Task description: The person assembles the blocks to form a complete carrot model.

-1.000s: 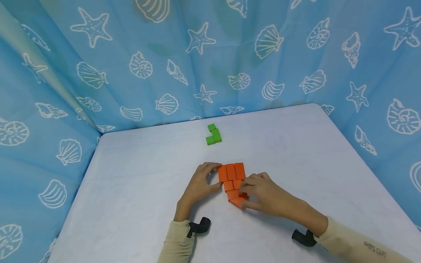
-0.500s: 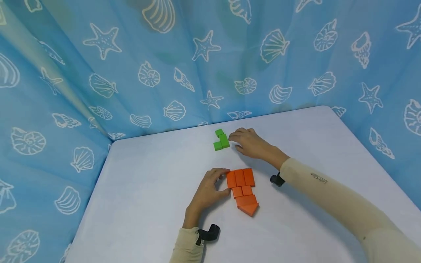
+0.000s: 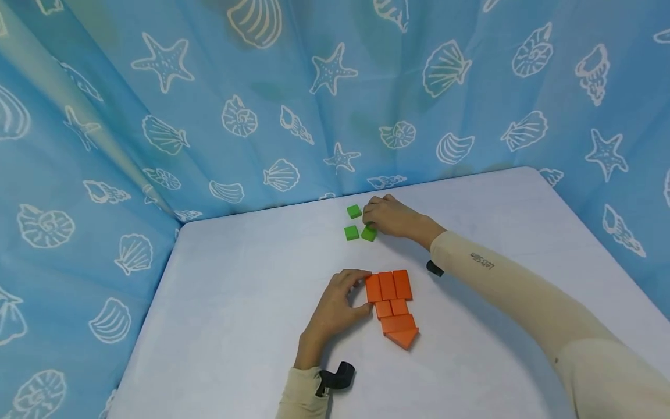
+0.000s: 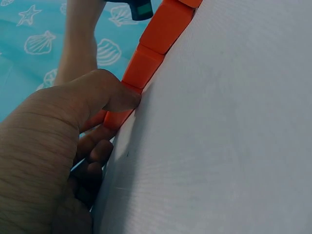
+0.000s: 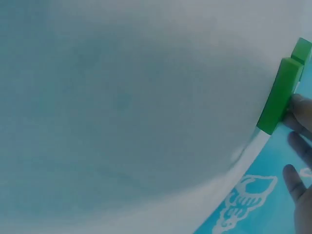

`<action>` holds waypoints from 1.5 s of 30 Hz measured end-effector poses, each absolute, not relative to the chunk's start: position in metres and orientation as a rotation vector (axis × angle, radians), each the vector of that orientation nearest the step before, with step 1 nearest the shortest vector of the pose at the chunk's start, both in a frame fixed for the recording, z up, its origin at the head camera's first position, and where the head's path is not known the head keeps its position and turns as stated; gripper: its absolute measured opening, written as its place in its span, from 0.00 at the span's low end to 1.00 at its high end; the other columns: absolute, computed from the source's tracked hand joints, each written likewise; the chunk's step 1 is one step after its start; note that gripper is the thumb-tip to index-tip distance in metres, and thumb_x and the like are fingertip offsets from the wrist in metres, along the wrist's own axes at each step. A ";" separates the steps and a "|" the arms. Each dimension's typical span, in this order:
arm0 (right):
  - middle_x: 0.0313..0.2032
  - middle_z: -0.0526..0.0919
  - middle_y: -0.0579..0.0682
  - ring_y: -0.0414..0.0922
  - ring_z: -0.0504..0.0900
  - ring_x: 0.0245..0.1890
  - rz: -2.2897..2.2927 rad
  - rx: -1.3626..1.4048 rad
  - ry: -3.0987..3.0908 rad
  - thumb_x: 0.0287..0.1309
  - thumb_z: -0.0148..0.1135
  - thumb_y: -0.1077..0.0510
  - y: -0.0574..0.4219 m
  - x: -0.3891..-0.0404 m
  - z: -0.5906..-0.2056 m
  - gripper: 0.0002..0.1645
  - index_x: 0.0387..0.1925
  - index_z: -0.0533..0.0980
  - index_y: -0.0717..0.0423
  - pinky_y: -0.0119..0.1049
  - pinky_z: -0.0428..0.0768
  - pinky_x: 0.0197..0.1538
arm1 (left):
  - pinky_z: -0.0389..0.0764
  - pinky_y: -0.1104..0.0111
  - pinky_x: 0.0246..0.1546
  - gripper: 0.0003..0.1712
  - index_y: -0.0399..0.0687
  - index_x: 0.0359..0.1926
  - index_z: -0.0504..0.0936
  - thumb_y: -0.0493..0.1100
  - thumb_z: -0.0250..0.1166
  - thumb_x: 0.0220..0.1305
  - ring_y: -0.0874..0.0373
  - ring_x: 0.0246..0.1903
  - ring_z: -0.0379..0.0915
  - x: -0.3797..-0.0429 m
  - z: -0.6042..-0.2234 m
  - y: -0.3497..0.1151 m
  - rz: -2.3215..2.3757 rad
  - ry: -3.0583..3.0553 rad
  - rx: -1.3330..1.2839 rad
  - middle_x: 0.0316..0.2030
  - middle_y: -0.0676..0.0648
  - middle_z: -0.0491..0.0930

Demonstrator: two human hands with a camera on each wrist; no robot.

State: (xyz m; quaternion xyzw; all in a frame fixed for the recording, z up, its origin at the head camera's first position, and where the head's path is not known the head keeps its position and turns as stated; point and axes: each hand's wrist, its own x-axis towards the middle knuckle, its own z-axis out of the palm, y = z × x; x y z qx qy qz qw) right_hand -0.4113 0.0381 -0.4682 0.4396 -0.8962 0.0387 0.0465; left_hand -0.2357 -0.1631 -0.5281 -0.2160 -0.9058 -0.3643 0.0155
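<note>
Orange blocks lie together on the white table: upright oblongs in the top row, two small blocks point(image 3: 391, 308) below them, then a wide block point(image 3: 398, 323) and a triangular block point(image 3: 402, 338). My left hand point(image 3: 335, 305) pinches the leftmost oblong orange block point(image 3: 373, 288) between thumb and index finger; its thumb point(image 4: 124, 96) presses on that block in the left wrist view. Farther back, my right hand point(image 3: 392, 218) grips a long green block point(image 5: 280, 95), partly covered by its fingers in the head view. Two small green blocks, one nearer point(image 3: 352, 233) and one farther point(image 3: 354, 211), lie left of it.
A white cloth covers the table point(image 3: 235, 320). Behind and beside it hangs a blue curtain point(image 3: 220, 151) with white shells and starfish. A black wrist mount point(image 3: 337, 377) sits on my left wrist.
My right hand has left the orange blocks, reached back to the green blocks and taken hold of the long one, which has turned away from the small ones. My left hand stays at the orange blocks.
</note>
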 end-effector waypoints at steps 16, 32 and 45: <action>0.30 0.79 0.42 0.42 0.73 0.33 0.657 1.214 -3.073 0.63 0.67 0.50 0.054 -0.379 -0.477 0.07 0.34 0.83 0.49 0.42 0.71 0.45 | 0.73 0.60 0.55 0.34 0.58 0.65 0.75 0.47 0.71 0.56 0.60 0.51 0.67 -0.238 -0.532 -0.166 -1.137 -2.832 -0.667 0.55 0.55 0.74; 0.32 0.80 0.41 0.41 0.75 0.34 0.923 1.300 -3.079 0.63 0.67 0.52 0.067 -0.360 -0.485 0.05 0.35 0.85 0.48 0.36 0.78 0.43 | 0.73 0.60 0.52 0.34 0.57 0.66 0.75 0.48 0.71 0.56 0.59 0.51 0.67 -0.240 -0.531 -0.168 -1.153 -2.825 -0.683 0.56 0.53 0.74; 0.43 0.84 0.49 0.47 0.79 0.42 0.728 1.093 -2.977 0.67 0.64 0.55 0.046 -0.375 -0.457 0.13 0.48 0.84 0.56 0.48 0.74 0.54 | 0.72 0.60 0.54 0.34 0.56 0.65 0.75 0.47 0.71 0.55 0.58 0.51 0.67 -0.239 -0.531 -0.166 -1.178 -2.833 -0.683 0.56 0.53 0.74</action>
